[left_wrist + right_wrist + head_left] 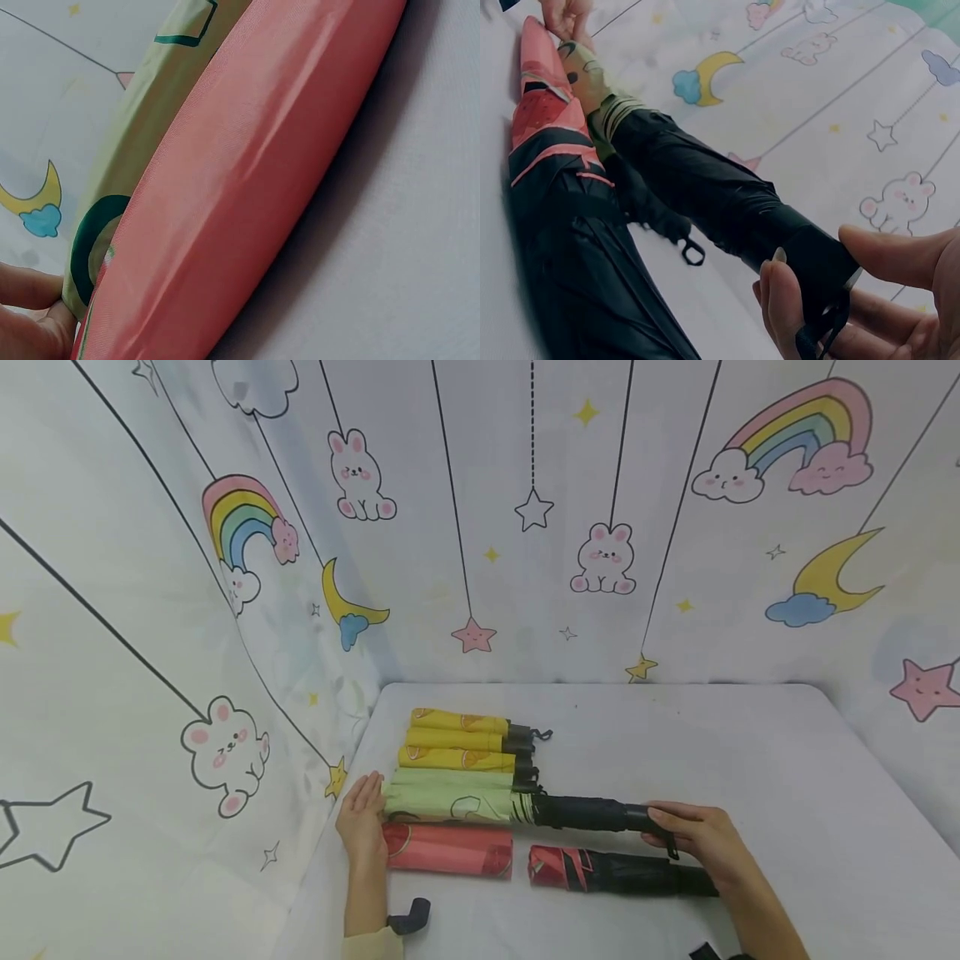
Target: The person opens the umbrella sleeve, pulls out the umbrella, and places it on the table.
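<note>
Head view shows the green umbrella (525, 808) lying crosswise between the hands on the white table (675, 735), green at its left end and black at its right. The left hand (363, 818) pinches the green tip between thumb and finger, as the left wrist view confirms; the right hand (697, 835) grips the black handle (810, 251), thumb on one side and fingers on the other, with a strap (836, 322) dangling there. Just nearer the person lie a red cover (450, 852) and, to its right, a red-and-black umbrella (622, 872), a narrow gap between them. Beyond are a shorter green one (450, 777) and three yellow umbrellas (453, 741) in a stacked row, black ends rightward. Dark lines (187, 37) are printed on the green fabric (whether they form lettering, I cannot tell). Rabbits, rainbows, moons and stars decorate the backdrop (675, 643).
</note>
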A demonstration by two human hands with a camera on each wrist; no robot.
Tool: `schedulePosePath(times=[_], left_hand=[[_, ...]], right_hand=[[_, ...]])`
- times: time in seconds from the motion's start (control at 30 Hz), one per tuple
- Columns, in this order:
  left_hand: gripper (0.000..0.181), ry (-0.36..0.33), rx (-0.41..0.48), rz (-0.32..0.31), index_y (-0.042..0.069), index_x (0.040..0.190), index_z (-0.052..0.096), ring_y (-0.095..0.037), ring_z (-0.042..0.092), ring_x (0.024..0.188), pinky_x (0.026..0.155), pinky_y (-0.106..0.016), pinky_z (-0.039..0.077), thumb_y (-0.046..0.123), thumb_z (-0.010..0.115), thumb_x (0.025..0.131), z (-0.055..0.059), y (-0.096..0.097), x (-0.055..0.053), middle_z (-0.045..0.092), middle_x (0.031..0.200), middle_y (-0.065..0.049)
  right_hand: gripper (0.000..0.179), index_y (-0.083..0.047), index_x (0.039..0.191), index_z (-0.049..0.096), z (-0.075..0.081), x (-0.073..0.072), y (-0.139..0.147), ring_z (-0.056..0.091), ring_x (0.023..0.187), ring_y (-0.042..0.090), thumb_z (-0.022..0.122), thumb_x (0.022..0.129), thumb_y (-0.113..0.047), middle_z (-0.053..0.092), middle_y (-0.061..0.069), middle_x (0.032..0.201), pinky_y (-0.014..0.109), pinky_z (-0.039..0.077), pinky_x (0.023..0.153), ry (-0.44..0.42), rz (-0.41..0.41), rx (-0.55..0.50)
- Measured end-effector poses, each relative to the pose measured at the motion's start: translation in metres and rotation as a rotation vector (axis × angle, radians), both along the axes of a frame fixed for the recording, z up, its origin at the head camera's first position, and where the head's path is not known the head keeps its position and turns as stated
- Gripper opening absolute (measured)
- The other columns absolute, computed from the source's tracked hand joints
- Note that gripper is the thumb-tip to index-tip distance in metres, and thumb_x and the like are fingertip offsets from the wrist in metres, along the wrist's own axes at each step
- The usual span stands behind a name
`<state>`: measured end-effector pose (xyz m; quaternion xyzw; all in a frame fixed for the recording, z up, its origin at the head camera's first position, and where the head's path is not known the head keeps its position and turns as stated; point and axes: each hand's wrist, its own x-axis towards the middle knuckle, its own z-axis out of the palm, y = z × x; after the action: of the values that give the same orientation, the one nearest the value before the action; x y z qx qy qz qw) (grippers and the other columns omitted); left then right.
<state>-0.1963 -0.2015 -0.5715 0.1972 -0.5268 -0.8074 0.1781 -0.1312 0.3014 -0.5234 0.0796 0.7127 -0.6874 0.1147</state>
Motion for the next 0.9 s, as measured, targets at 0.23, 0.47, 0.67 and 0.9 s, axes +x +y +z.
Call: schedulePosePath(times=[0.23,0.47,0.67,0.9], left_hand=[[0.058,-0.011,-0.003,-0.014,-0.007,0.155,0.037,-0.030,0.049,0.144,0.114,-0.029,0.045,-0.016,0.050,0.100,0.001,-0.001,-0.001,0.050,0.154,-0.023],[0.057,-0.019,-0.001,-0.014,-0.007,0.155,0.037,-0.030,0.049,0.144,0.115,-0.030,0.044,-0.016,0.050,0.100,-0.001,-0.002,-0.002,0.049,0.155,-0.023],[0.057,-0.005,0.003,-0.006,-0.008,0.155,0.038,-0.031,0.049,0.144,0.115,-0.031,0.044,-0.017,0.050,0.100,-0.003,-0.001,-0.002,0.050,0.154,-0.024],[0.057,-0.010,0.001,0.004,-0.008,0.154,0.039,-0.030,0.051,0.143,0.114,-0.029,0.045,-0.018,0.050,0.099,-0.002,0.000,-0.001,0.052,0.152,-0.024]], right_hand=[[0.050,0.011,0.136,0.062,-0.002,0.003,0.010,0.077,0.101,0.029,0.072,0.101,-0.023,0.071,0.011,0.126,0.026,0.060,0.092,-0.002,0.017,0.006],[0.042,0.012,0.133,0.064,-0.006,0.007,0.020,0.077,0.102,0.029,0.068,0.103,-0.017,0.073,0.006,0.124,0.033,0.062,0.092,0.024,0.048,-0.045],[0.038,0.011,0.131,0.065,-0.010,0.008,0.026,0.076,0.103,0.031,0.067,0.103,-0.014,0.075,0.002,0.120,0.036,0.062,0.092,0.041,0.065,-0.079],[0.040,0.011,0.133,0.064,-0.012,0.011,0.030,0.077,0.102,0.027,0.066,0.104,-0.015,0.075,0.000,0.120,0.034,0.062,0.092,0.030,0.061,-0.055]])
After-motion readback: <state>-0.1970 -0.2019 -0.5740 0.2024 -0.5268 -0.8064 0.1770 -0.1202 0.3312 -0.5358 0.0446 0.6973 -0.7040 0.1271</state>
